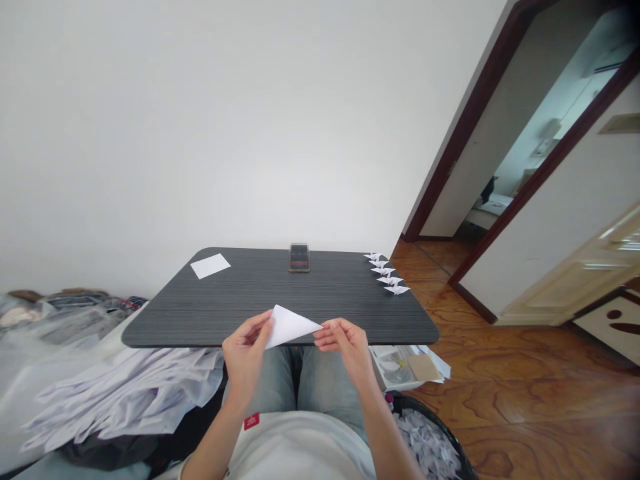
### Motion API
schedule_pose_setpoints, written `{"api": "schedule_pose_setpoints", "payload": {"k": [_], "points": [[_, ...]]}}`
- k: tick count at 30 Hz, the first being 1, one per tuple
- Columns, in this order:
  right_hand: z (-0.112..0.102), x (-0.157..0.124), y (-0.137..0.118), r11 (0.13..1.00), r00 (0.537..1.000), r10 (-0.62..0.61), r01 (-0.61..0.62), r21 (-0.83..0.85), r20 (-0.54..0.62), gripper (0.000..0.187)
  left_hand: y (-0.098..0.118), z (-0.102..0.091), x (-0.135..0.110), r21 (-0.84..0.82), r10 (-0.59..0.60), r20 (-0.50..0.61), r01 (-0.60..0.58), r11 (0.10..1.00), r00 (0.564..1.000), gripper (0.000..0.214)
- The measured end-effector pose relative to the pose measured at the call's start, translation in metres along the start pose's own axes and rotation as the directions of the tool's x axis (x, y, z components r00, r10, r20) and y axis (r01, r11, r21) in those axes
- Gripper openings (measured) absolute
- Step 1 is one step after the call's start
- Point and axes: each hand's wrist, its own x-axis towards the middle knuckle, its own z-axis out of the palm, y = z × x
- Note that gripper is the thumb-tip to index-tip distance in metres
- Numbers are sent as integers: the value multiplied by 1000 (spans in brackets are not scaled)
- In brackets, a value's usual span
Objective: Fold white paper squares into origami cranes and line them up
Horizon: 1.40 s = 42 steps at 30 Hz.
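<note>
A white sheet folded into a triangle [290, 325] is held above the near edge of the dark table [210, 313]. My left hand [245, 350] pinches its left side. My right hand [345, 340] pinches its right tip. Both hands are closed on the paper, just over my lap.
A flat white sheet [211, 265] lies at the table's far left. A phone [299, 257] stands at the far middle. Several folded paper cranes [387, 272] line the far right edge. Loose papers [125, 393] pile at my left; a bin of paper scraps [430, 443] is at my right.
</note>
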Motion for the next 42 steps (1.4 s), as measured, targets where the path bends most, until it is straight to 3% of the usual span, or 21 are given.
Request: {"api": "schedule_pose_setpoints", "payload": {"k": [7,32,42], "points": [[3,-3,-3,1000,1000,0,0,-17,2,26,3,1,-1,-12,-14,21,15,1000,1000,27],[5,-3,-3,999,999,39,-40,18,35,32,4,2,-1,4,1,32,-1,1000,999,27],[6,-1,8,993,988,103,-96,-65,112,35,3,4,0,66,7,188,-20,998,982,22]]}}
